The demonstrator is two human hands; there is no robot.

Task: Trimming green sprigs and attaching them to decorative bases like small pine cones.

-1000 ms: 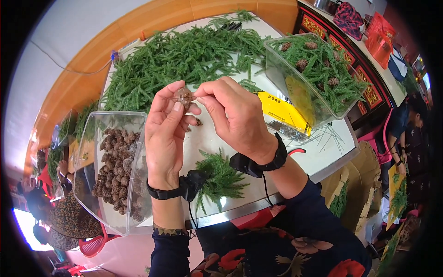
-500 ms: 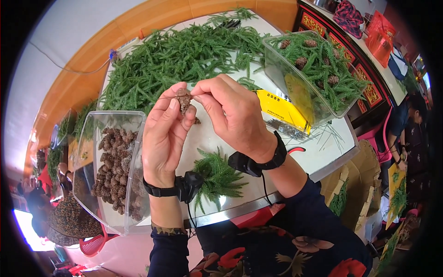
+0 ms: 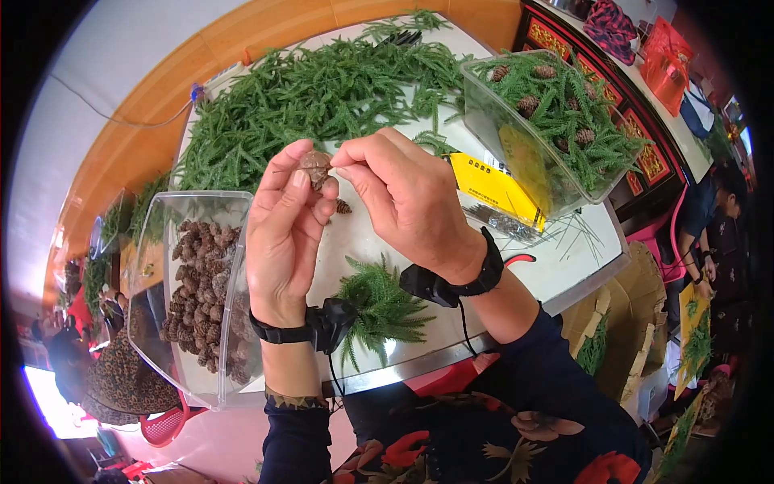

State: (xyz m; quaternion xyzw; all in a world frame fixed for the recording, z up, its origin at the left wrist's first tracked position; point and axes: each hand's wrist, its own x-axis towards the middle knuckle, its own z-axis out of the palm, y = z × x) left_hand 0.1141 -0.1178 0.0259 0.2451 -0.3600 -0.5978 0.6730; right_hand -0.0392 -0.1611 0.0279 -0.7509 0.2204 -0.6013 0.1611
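Between the thumb and fingers of my left hand (image 3: 282, 210) is a brown pine cone (image 3: 315, 167), raised over the table. My right hand (image 3: 415, 202) pinches close against the cone's right side. In the earlier frame a thin wire runs across the cone toward these fingertips; now only a little of it shows. On the table just below my hands lies another small pine cone (image 3: 343, 206). A bunch of green artificial pine sprigs (image 3: 379, 306) rests near the front edge, between my wrists.
A clear bin of pine cones (image 3: 201, 298) stands at left. A large heap of green sprigs (image 3: 322, 97) covers the back. At right are a clear bin (image 3: 536, 173) of sprigs with cones, a yellow package (image 3: 496, 189), loose wires (image 3: 576, 234) and a red-handled tool (image 3: 520, 259).
The pine cone has turned in my left fingers, its broad base now facing up more. Both hands stay almost in the same place, and the small cone below shows more fully.
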